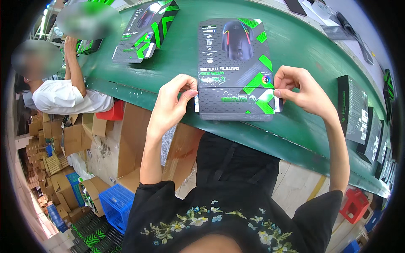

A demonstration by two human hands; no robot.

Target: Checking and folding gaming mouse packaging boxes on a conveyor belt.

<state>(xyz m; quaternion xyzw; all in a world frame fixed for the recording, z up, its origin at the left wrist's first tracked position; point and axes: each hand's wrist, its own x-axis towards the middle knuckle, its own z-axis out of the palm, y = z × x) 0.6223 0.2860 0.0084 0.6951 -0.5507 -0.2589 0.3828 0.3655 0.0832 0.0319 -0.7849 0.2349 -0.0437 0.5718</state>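
A black and green mouse box [230, 63] lies on the green work table in front of me, a computer mouse pictured on its face. Its near end has an unfolded lid flap [236, 103] pointing toward me. At the box's left edge, my left hand [175, 101] pinches the small side flap between thumb and fingers. My right hand [297, 88] grips the matching white-edged flap [277, 103] at the right edge in the same way. What lies inside the box is hidden.
Another mouse box [145, 31] lies farther left on the green table [177, 46]. Several black boxes [353, 109] stand along the right side. A person in white [69, 95] works at the left. Cartons [135, 139], a blue crate [116, 206] and a red stool [354, 205] are below.
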